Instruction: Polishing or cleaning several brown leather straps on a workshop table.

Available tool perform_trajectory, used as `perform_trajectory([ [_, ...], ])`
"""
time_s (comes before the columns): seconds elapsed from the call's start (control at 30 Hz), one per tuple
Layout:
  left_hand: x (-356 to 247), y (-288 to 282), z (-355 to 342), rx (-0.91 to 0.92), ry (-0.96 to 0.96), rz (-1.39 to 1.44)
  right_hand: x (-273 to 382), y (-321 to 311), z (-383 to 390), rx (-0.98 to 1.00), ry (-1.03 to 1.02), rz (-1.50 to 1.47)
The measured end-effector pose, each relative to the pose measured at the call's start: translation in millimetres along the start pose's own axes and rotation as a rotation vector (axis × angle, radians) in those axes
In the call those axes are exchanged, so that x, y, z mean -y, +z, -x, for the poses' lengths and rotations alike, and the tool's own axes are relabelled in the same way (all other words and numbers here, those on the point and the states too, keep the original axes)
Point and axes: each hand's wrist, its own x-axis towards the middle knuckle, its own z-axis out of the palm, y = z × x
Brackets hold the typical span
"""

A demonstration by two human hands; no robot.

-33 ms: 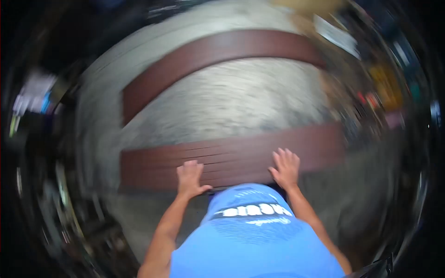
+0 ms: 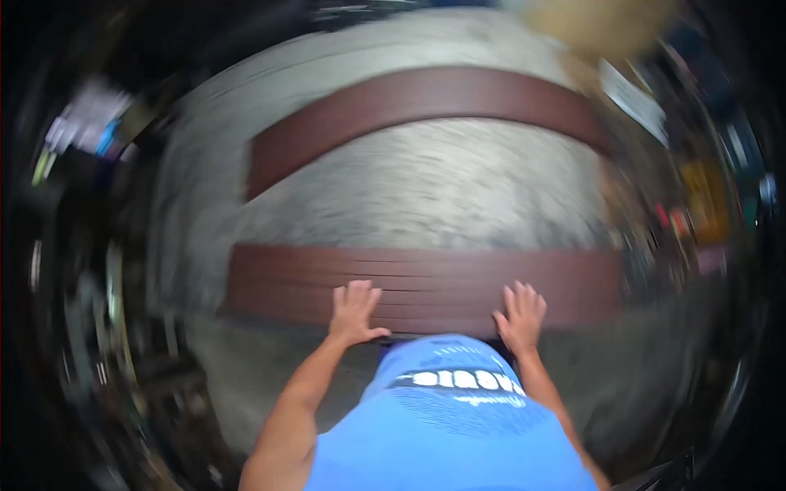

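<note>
A long reddish-brown board (image 2: 442,282) lies crosswise right in front of my body, with several thin dark lines running along its left middle part. My left hand (image 2: 355,314) lies on its near edge, fingers spread and thumb pointing inward. Farther right, my right hand (image 2: 522,316) rests on the same edge, its fingers stretched out and its thumb apart. Neither hand grips anything. Beyond a stretch of floor lies a second reddish-brown board (image 2: 442,92), which looks curved in this wide view. Motion blur hides the boards' finer detail.
Grey concrete floor (image 2: 409,180) shows between the boards. A pale flat piece (image 2: 634,100) and a yellow item (image 2: 704,200) are among blurred clutter at the right. More clutter lines the left, with a whitish bundle (image 2: 92,119). A tan rounded shape (image 2: 602,24) is at the top right.
The view has turned slightly, so both boards appear farther right and the near one looks level rather than slanted. My hands stay on the near board, fingers spread.
</note>
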Motion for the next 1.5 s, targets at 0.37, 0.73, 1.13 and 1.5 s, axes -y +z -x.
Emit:
perform_trajectory([
  [0.37,-9,14,21,-0.005,-0.165,0.137,-24,33,0,0.35,0.052,0.239],
  [0.73,-8,29,23,-0.25,-0.321,0.266,42,71,-89,0.281,-0.147,0.154],
  [1.13,48,8,35,-0.167,-0.601,0.386,89,86,-93,0.061,-0.03,0.23],
  [1.5,29,33,-43,-0.249,-0.308,0.402,107,77,-98,-0.014,-0.072,0.213],
])
